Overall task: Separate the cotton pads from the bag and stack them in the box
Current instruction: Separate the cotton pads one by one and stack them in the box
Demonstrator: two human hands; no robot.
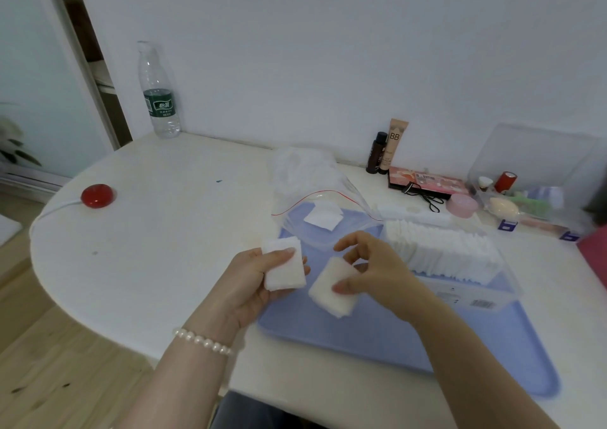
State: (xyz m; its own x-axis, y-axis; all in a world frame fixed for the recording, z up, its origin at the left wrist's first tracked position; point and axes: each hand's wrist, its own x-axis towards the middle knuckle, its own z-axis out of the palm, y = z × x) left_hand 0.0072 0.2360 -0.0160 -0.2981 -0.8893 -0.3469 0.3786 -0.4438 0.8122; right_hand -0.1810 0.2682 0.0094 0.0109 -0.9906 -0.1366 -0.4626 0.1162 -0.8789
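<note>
Down in the head view, both hands hover above a pale blue tray (387,336), forearms reaching in from the near edge. The left hand (259,284) is turned palm up, its thumb pressing a small stack of cotton pads (284,267) against the curled fingers; a pearl bracelet (203,341) circles that wrist. The right hand (371,271), just beside the left, pinches a second stack of cotton pads (331,289) between thumb and fingers, tilted, with the index finger lifted free above it. So two white stacks are held, one per hand, each soft, fibrous and roughly rectangular.

Just beyond the hands lies one clear zip bag (323,212) with a red seal line, open-mouthed and crumpled, with one loose white pad inside. To the right of the right hand stands one clear plastic box (476,294), rectangular, holding a long row of white pads on edge, too many to count.

Far to the left of the left hand, on the white rounded tabletop (164,231), sit one glossy red button-like object (98,195) on a white cord and one clear water bottle (159,90) with a green label. Beyond the box are two cosmetic tubes (387,148) standing upright.
</note>
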